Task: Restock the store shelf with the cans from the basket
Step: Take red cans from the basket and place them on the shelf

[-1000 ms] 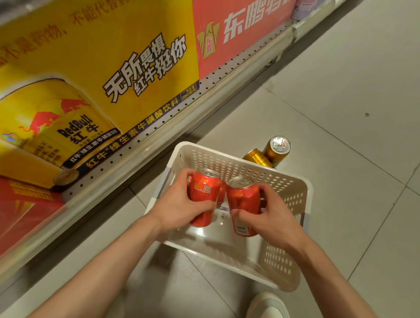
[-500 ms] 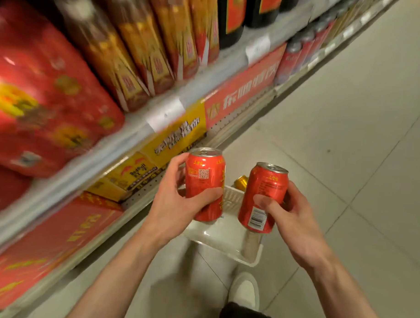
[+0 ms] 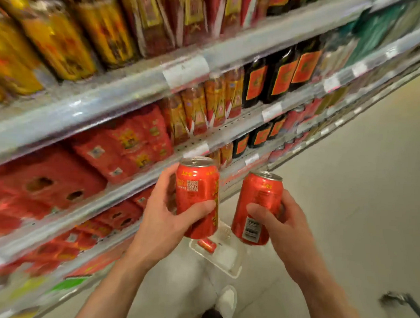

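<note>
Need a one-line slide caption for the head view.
Left hand and right hand each hold a red can upright before stocked shelves.

I hold two glossy red metal cans [image 3: 197,197] with silvery tops; below sits a matt white plastic basket [image 3: 226,263] on the smooth, dull floor [image 3: 360,188].
</note>
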Action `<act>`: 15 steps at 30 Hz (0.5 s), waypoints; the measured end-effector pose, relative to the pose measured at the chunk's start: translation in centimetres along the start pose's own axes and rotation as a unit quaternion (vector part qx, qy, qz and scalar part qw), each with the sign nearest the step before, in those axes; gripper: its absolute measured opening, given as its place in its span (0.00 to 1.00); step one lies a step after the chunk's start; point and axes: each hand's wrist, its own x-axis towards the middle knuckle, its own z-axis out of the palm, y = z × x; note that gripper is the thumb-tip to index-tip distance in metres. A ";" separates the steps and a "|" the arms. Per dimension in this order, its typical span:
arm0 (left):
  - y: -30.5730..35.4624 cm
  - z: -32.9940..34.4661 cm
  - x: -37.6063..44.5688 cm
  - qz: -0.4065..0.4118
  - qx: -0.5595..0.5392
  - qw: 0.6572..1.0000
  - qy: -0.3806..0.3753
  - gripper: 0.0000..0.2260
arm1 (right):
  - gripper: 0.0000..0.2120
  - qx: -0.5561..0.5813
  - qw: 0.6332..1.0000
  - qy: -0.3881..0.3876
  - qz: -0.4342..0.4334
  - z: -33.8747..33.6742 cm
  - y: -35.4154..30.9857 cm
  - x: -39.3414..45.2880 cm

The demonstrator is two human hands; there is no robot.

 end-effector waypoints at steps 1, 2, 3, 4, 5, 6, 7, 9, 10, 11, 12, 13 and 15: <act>2.0 -0.7 -0.5 0.010 -0.002 1.000 0.002 0.30 | 0.18 0.002 1.000 -0.011 -0.009 0.4 -2.1 -0.6; 3.8 -1.5 -1.1 0.019 -0.003 1.000 0.006 0.31 | 0.19 0.005 1.000 -0.021 -0.017 0.9 -4.1 -1.2; 5.3 -2.3 -1.6 0.028 -0.006 0.999 0.014 0.31 | 0.20 0.009 0.999 -0.028 -0.024 1.4 -5.9 -1.7; 6.7 -3.2 -2.1 0.038 -0.009 0.999 0.024 0.32 | 0.20 0.011 0.999 -0.035 -0.030 2.0 -7.4 -2.2; 7.9 -4.1 -2.6 0.048 -0.012 0.998 0.034 0.32 | 0.20 0.014 0.998 -0.045 -0.039 2.7 -8.9 -2.7; 9.0 -5.1 -3.1 0.058 -0.012 0.997 0.045 0.32 | 0.20 0.014 0.997 -0.058 -0.049 3.4 -10.2 -3.2; 9.8 -6.2 -3.7 0.066 -0.013 0.996 0.055 0.32 | 0.20 0.013 0.996 -0.068 -0.060 4.2 -11.3 -3.8; 11.4 -8.5 -4.9 0.082 -0.014 0.994 0.076 0.32 | 0.20 0.008 0.994 -0.081 -0.077 6.0 -13.2 -4.9; 12.2 -9.7 -5.5 0.090 -0.012 0.992 0.084 0.33 | 0.19 0.006 0.993 -0.085 -0.085 7.1 -14.0 -5.6; 12.8 -11.0 -6.1 0.097 -0.010 0.991 0.091 0.33 | 0.19 0.005 0.992 -0.091 -0.093 8.2 -14.8 -6.3; 13.4 -12.3 -6.8 0.103 -0.007 0.990 0.097 0.33 | 0.19 0.003 0.990 -0.099 -0.102 9.3 -15.5 -7.1; 14.0 -13.8 -7.5 0.109 -0.002 0.989 0.099 0.33 | 0.21 0.001 0.988 -0.107 -0.111 10.6 -16.2 -7.8; 14.8 -17.0 -8.9 0.122 0.009 0.988 0.098 0.33 | 0.24 -0.001 0.985 -0.119 -0.129 13.3 -17.5 -9.5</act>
